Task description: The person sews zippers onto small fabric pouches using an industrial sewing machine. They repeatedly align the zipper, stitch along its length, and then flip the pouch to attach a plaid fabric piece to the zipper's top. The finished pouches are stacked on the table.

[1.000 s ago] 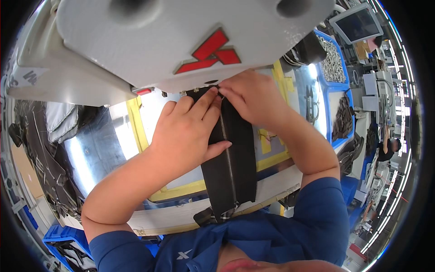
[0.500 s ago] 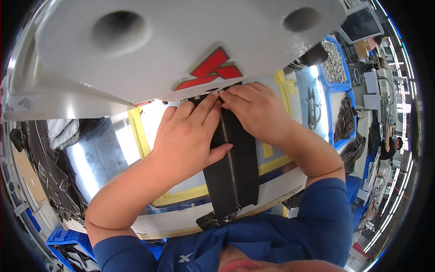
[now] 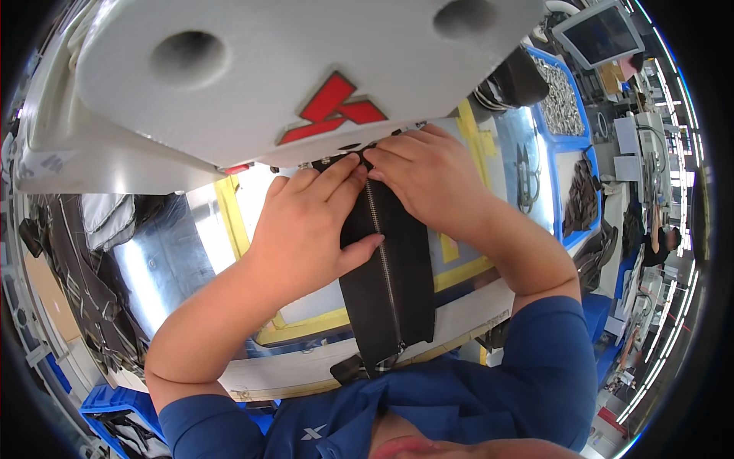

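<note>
A long black fabric piece (image 3: pixel 409 283) with a metal zipper (image 3: pixel 386 283) down it lies lengthwise on the taped worktable (image 3: pixel 466 274), its far end at the underside of a white machine head (image 3: pixel 229 92). My left hand (image 3: pixel 306 229) lies open on the piece, fingertips at the far end, thumb across the zipper lower down. My right hand (image 3: pixel 432 183) has its fingers bent and closed on the far end, just right of my left fingertips. What is under the fingertips is partly hidden.
Dark garment pieces (image 3: pixel 84 275) lie at the left. Scissors (image 3: pixel 527 183) are right of my right hand, beside blue bins (image 3: pixel 589 222) holding metal parts and dark cloth. A monitor (image 3: pixel 596 34) stands at the upper right; another person (image 3: pixel 657 245) is at the far right.
My right hand's fingers have shifted slightly at the fabric's far end. My left hand stays on the piece. The machine head sits a little differently in view, as the camera moved.
</note>
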`<state>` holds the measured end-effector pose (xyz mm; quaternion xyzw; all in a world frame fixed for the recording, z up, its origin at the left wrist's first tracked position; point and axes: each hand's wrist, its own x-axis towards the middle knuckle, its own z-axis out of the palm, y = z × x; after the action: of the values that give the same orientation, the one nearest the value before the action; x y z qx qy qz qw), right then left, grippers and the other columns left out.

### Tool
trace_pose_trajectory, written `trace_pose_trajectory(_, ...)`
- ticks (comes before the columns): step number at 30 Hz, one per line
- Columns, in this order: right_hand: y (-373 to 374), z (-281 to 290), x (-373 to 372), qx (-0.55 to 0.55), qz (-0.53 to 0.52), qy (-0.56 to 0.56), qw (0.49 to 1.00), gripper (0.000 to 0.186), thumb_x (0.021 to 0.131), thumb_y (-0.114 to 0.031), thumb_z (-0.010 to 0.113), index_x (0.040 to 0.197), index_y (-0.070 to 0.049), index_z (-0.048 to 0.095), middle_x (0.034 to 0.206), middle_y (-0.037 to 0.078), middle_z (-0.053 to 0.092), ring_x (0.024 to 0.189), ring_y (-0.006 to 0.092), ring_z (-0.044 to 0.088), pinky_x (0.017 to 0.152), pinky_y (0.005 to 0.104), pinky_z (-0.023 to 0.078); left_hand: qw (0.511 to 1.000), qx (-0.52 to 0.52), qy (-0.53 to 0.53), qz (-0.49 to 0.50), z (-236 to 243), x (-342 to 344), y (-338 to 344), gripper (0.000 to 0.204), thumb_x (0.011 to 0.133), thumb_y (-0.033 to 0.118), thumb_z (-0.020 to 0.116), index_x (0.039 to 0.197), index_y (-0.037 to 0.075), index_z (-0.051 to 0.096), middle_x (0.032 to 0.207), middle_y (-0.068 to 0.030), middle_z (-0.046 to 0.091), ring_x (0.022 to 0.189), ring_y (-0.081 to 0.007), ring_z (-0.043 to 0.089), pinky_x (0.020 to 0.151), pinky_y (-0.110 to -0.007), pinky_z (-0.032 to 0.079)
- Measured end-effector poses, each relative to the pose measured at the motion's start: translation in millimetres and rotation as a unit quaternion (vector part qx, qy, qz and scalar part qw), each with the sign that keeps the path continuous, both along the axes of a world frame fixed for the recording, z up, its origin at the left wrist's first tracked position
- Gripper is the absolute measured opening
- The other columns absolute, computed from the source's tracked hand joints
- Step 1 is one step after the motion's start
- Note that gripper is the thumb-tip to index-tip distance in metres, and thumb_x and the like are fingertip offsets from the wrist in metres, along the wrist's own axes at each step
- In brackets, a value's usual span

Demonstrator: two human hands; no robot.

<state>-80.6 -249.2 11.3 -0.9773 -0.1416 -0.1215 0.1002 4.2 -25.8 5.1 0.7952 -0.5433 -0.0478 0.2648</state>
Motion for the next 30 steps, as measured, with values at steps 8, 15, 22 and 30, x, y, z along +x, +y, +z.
trace_pose_trajectory(8, 10, -8, 11, 0.034, -0.001, -0.038, 0.999, 0.018, 0.096, -0.017, 0.065, 0.105, -0.005, 0.074, 0.103, 0.007, 0.075, 0.095, 0.0265, 0.072, 0.087, 0.0434, 0.054, 0.999, -0.001, 0.030, 0.018, 10, 11, 1, 0.067, 0.078, 0.040, 0.087, 0.127, -0.002, 0.073, 0.135, -0.0193, 0.072, 0.110, -0.0379, 0.071, 0.096, -0.046, 0.054)
trace_pose_trajectory(15, 26, -4, 25, 0.023, -0.019, 0.037, 0.999, 0.016, 0.095, -0.018, 0.066, 0.103, -0.009, 0.076, 0.101, 0.007, 0.076, 0.097, 0.0272, 0.073, 0.090, 0.0441, 0.054, 0.998, 0.019, 0.027, 0.050, 12, 17, 12, 0.063, 0.079, 0.039, 0.086, 0.125, -0.003, 0.074, 0.122, -0.0190, 0.077, 0.103, -0.0368, 0.072, 0.092, -0.046, 0.055)
trace_pose_trajectory(22, 26, -6, 28, 0.005, -0.011, -0.021, 1.000, 0.013, 0.096, -0.023, 0.071, 0.092, -0.014, 0.078, 0.072, 0.008, 0.073, 0.068, 0.0313, 0.072, 0.065, 0.0457, 0.052, 0.998, 0.038, 0.031, 0.050, 15, 17, 11, 0.062, 0.080, 0.039, 0.086, 0.124, -0.003, 0.074, 0.122, -0.0195, 0.076, 0.103, -0.0367, 0.072, 0.093, -0.045, 0.054)
trace_pose_trajectory(30, 26, -2, 24, 0.026, -0.012, 0.026, 0.999, 0.014, 0.087, -0.013, 0.067, 0.094, -0.007, 0.077, 0.099, 0.007, 0.076, 0.097, 0.0275, 0.074, 0.092, 0.0429, 0.056, 0.998, 0.034, 0.029, 0.051, 14, 15, 9, 0.062, 0.080, 0.039, 0.085, 0.125, -0.002, 0.074, 0.124, -0.0175, 0.076, 0.105, -0.0346, 0.071, 0.094, -0.045, 0.054)
